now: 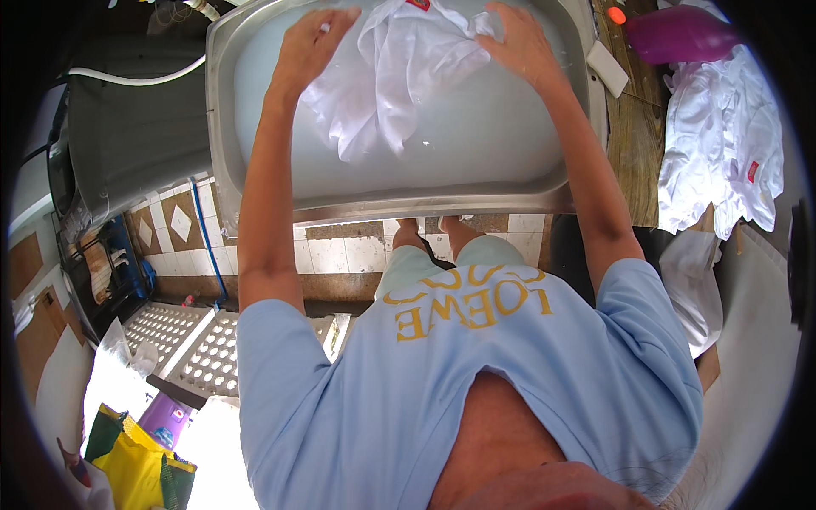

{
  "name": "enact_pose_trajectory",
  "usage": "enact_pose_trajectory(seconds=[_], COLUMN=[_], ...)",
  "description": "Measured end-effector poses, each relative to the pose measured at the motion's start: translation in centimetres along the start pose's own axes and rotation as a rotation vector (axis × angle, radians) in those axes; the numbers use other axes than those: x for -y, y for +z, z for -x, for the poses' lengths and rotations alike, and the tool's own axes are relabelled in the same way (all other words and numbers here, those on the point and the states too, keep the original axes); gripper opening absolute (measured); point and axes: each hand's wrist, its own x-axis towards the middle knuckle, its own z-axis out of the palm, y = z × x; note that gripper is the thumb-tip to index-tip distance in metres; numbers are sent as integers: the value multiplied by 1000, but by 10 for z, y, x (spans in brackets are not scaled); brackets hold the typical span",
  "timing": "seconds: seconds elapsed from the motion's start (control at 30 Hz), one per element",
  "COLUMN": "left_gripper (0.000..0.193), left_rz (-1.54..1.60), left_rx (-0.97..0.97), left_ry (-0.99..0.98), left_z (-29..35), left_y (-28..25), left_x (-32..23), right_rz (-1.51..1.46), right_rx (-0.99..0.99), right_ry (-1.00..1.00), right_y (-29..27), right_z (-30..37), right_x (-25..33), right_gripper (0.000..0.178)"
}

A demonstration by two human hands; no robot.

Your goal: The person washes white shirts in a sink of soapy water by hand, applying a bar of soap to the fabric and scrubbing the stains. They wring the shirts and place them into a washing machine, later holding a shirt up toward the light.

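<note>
A wet white garment (387, 81) with a red label hangs bunched in the metal basin (228, 161), its lower folds in cloudy water. My right hand (520, 51) pinches the garment's right edge between thumb and fingers. On the other side, my left hand (310, 51) is beside the garment's upper left edge, fingers bent and drawn together. A small bit of white shows between those fingers; I cannot make out whether it is cloth or suds. The garment's top runs past the upper edge of the view.
Right of the basin, a wooden board (636, 144) carries a white bar (607, 68), an orange cap (616, 15) and a purple container (680, 34). More white clothes (722, 136) hang there. A white hose (136, 80) crosses a grey surface at left. A yellow-green bag (132, 463) stands lower left.
</note>
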Motion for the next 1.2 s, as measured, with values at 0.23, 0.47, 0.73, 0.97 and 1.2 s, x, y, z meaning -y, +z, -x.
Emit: enact_pose_trajectory(seconds=[0.23, 0.47, 0.73, 0.97, 1.2], left_gripper=[27, 20, 25, 23, 22], left_rz=[-340, -142, -211, -344, 298], left_rx=[149, 0, -286, -13, -291], left_ry=[44, -86, 162, 157, -111], left_z=[74, 46, 46, 54, 3], left_y=[-3, -42, -30, -6, -62], left_x=[43, 64, 41, 75, 83], right_rz=[-473, -1200, -506, -402, -1135], right_rx=[504, 655, -30, 267, 154], right_ry=[-87, 411, 285, -9, 631], right_y=[-4, 11, -15, 27, 16], right_z=[54, 17, 6, 47, -2], right_x=[115, 74, 51, 84, 32], right_gripper=[45, 18, 29, 28, 29])
